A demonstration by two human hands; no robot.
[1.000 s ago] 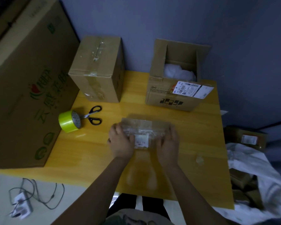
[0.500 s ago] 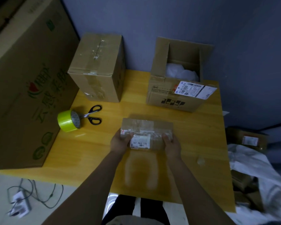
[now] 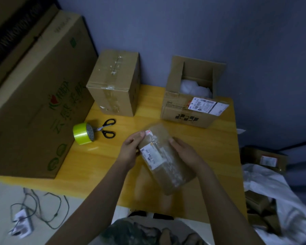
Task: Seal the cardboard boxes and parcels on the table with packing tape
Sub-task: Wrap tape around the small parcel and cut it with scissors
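A small brown parcel (image 3: 168,160) with a white label and clear tape sits lifted and turned lengthwise over the yellow table (image 3: 217,149). My left hand (image 3: 131,149) grips its left side, thumb on top near the far corner. My right hand (image 3: 185,151) holds its right side. A roll of yellow-green tape (image 3: 82,133) lies at the table's left with black-handled scissors (image 3: 107,128) beside it. At the back stand a taped closed box (image 3: 113,84) and an open box (image 3: 193,96) with white filling.
A very large printed carton (image 3: 34,96) stands along the table's left edge. On the floor to the right lie more parcels (image 3: 265,158) and white sheeting (image 3: 279,197). A power strip with cables (image 3: 23,225) lies on the floor at lower left.
The parcel lay crosswise on the table under both hands; now it is raised and rotated so its long side points toward me, tilted.
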